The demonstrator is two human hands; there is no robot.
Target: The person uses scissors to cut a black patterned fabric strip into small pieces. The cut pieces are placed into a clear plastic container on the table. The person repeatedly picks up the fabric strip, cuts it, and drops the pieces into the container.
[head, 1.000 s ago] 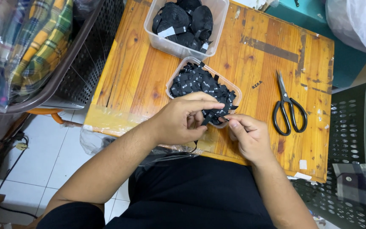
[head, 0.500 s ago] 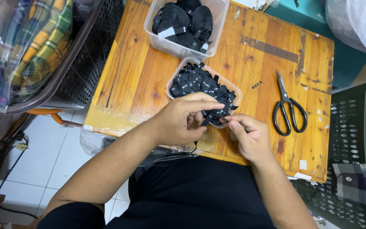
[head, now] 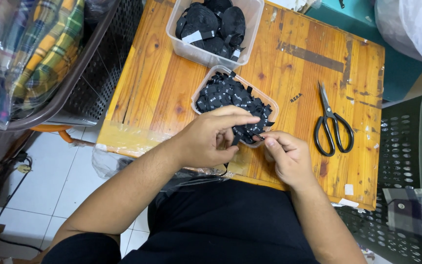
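While both hands meet at the near edge of the small clear tub (head: pixel 269 105), this looks like the picking step: pulling one little black woven label (head: pixel 256 135) out of the heap of black labels (head: pixel 230 98) in that tub. The left hand (head: pixel 211 139) curls over the tub's 6 o'clock rim, fingers bent and close together, thumb tucked under, apparently pinching at the label pile, though I can't tell exactly what's trapped under there. The right hand (head: pixel 289 159) comes in from about 4 o'clock, thumb and forefinger closed tight on the end of that one label, the other fingers folded in.

My guess is the next move needs a clean separation, so only one piece comes away without dragging its neighbours over the rim. Tiny slippery things, so a firm fingertip pinch matters.

Both forearms angle up from 6 o'clock, wrists low over the wooden table (head: pixel 162 83). A second tub (head: pixel 181 46) with bigger black fabric pieces sits at 12 o'clock, and black scissors (head: pixel 332 128) lie untouched at 3 o'clock.
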